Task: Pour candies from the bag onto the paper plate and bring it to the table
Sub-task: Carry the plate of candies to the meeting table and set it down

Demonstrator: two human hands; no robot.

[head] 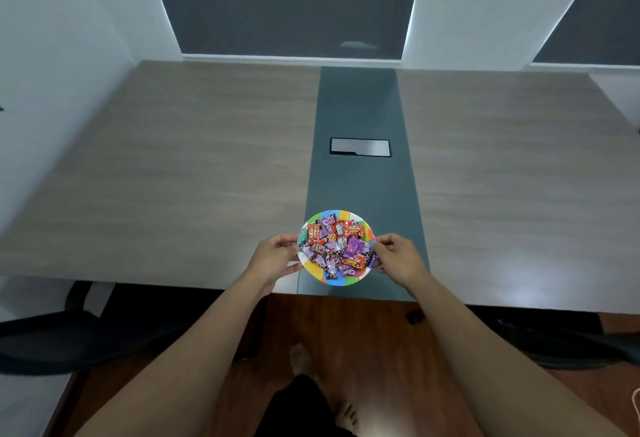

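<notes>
A colourful paper plate (341, 214) is heaped with several wrapped candies (337, 246) in red, purple and pink. It is over the near edge of the table (173, 177), on the dark centre strip; whether it rests on the surface or hovers just above it is unclear. My left hand (275, 256) pinches the plate's left rim. My right hand (398, 258) pinches its right rim. The candy bag is not in view.
A rectangular cable hatch (360, 147) is set in the dark centre strip (360, 107) beyond the plate. Black office chairs stand at the table's near left (69, 336) and near right (561, 343). My bare feet are on the wooden floor (363, 332) below.
</notes>
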